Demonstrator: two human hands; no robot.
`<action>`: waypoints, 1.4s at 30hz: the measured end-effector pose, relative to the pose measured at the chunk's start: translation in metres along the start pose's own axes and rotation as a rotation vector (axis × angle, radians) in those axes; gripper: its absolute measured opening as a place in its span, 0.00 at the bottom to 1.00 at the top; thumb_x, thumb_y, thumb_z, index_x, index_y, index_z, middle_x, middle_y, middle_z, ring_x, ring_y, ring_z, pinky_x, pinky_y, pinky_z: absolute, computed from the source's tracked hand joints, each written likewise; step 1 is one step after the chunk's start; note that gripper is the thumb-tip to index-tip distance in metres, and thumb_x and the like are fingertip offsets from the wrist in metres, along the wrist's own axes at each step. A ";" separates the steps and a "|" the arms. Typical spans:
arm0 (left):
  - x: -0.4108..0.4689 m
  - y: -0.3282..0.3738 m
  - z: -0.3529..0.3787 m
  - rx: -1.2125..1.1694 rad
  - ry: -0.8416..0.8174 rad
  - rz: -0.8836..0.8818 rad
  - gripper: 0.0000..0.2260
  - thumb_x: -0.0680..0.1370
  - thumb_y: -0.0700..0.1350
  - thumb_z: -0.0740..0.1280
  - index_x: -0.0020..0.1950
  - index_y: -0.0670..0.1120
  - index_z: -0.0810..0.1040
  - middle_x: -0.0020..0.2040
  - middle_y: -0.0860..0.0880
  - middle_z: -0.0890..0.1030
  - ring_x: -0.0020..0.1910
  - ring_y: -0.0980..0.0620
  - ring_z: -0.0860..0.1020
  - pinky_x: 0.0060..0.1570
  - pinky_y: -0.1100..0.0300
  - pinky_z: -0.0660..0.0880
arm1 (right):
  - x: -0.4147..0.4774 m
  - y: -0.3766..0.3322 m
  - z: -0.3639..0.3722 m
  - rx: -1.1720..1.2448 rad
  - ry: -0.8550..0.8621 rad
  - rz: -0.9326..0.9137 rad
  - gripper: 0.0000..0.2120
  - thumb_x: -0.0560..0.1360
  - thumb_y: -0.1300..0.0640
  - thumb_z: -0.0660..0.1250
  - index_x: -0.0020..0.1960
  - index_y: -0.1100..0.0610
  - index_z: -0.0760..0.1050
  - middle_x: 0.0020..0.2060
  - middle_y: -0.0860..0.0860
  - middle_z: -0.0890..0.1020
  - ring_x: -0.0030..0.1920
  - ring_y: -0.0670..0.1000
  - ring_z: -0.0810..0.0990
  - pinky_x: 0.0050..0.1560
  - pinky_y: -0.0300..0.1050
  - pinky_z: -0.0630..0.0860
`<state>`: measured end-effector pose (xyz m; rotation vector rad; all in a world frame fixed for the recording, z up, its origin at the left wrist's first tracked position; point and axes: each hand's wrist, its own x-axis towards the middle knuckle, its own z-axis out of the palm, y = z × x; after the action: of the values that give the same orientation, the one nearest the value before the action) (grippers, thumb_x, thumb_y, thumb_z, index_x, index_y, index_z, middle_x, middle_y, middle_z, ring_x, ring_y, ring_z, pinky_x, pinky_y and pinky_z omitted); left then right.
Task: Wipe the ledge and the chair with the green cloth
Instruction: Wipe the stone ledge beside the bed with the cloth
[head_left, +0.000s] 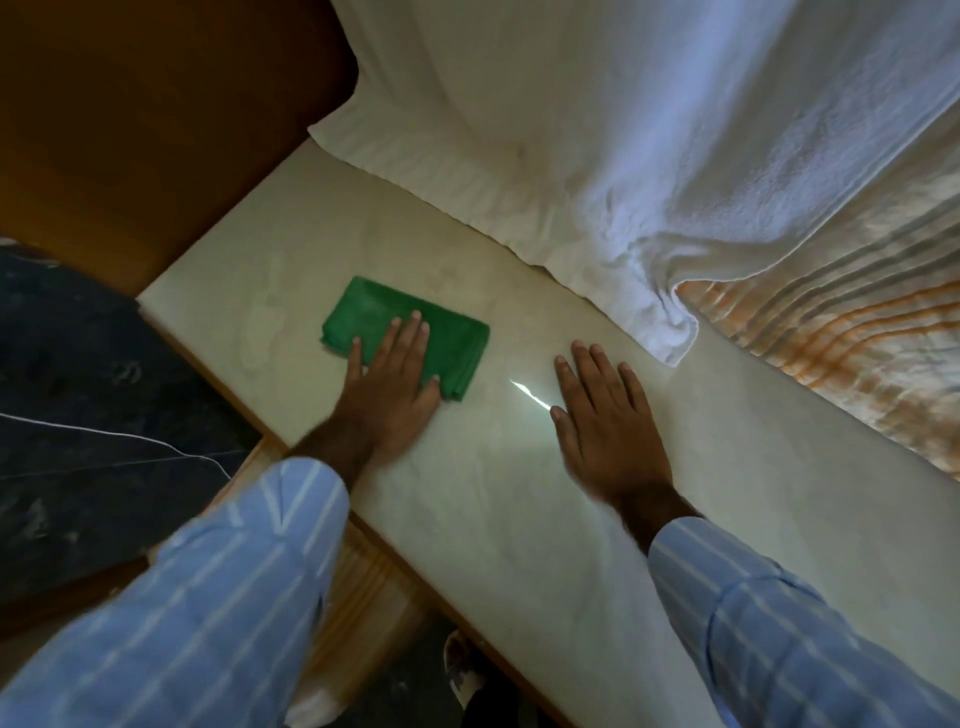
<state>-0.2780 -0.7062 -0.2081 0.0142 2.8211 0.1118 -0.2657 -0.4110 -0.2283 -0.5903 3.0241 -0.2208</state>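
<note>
Here, the scene by parts:

Ledge: a pale, marble-like ledge (519, 499) runs from the upper left to the lower right, with a thin bright streak of light on it between the two hands.

Green cloth: the green cloth (415, 332), folded into a neat rectangle, lies flat on the ledge toward its left end.

Left hand: the left hand (387, 387) rests palm down on the near part of the green cloth, fingers straight and slightly fanned, the thumb lying on the cloth's right edge; it presses rather than grips.

Right hand: the right hand (605, 423) lies flat on the bare ledge, well apart from the cloth, fingers extended and spread, holding nothing.

Sleeves: both arms wear light blue striped sleeves (218, 587).

White towel: a white towel (597, 156) hangs down behind the ledge, its lower hem bunched on the surface near the right hand.

Curtain: an orange-and-white patterned curtain (841, 343) shows at the right, partly under the towel.

Left background: a brown surface (135, 119) stands beyond the ledge's far left end; possibly a chair, but the dim view leaves that unclear.
</note>
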 end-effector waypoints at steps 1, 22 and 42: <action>0.012 -0.001 -0.003 -0.003 0.004 -0.023 0.32 0.82 0.57 0.49 0.83 0.46 0.43 0.84 0.51 0.43 0.82 0.51 0.43 0.77 0.36 0.42 | 0.000 0.001 0.002 -0.002 0.003 -0.008 0.31 0.86 0.42 0.49 0.86 0.54 0.55 0.86 0.56 0.56 0.86 0.57 0.55 0.85 0.60 0.54; -0.046 0.031 -0.020 -0.290 0.402 -0.320 0.22 0.83 0.51 0.59 0.74 0.41 0.69 0.75 0.40 0.68 0.73 0.40 0.66 0.70 0.45 0.66 | 0.037 -0.038 0.001 0.356 0.044 0.066 0.33 0.83 0.30 0.51 0.79 0.48 0.70 0.83 0.53 0.65 0.84 0.55 0.57 0.85 0.58 0.50; -0.146 -0.073 0.017 -1.741 0.458 -0.792 0.19 0.72 0.31 0.72 0.60 0.43 0.74 0.54 0.42 0.82 0.49 0.44 0.83 0.45 0.55 0.82 | 0.015 -0.192 -0.013 1.485 -0.174 0.357 0.29 0.76 0.65 0.76 0.71 0.46 0.73 0.54 0.53 0.90 0.53 0.51 0.89 0.49 0.46 0.87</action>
<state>-0.1336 -0.7811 -0.1845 -1.5050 1.8312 2.3177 -0.2098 -0.5906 -0.1873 0.0895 1.8769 -1.8909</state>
